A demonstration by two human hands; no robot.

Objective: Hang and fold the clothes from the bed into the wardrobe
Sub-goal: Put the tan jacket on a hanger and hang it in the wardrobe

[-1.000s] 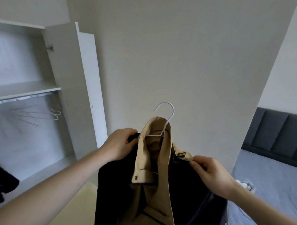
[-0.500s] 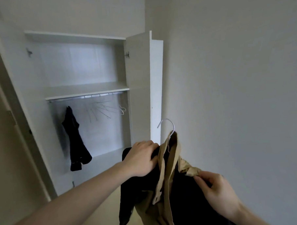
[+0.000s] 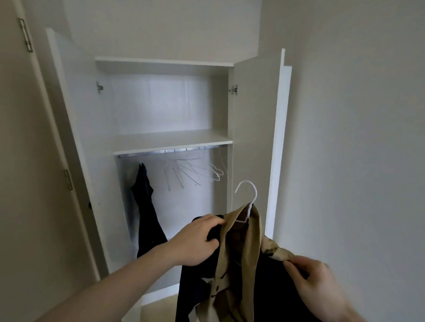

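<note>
Head view shows the left hand [image 3: 198, 241] gripping the jacket [image 3: 238, 269] at its shoulder and the right hand [image 3: 311, 278] pinching its collar before the open wardrobe [image 3: 251, 134], so lift the hanger [image 3: 248, 198] hook level onto the rail [image 3: 169, 151] beside the spare hangers [image 3: 195, 172].

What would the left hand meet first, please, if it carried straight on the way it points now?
The left hand, gripping the dark jacket's shoulder, points up and right toward the tan collar and white wire hanger; those come first. Beyond them probably the open white wardrobe door, though depth is unclear.
</note>
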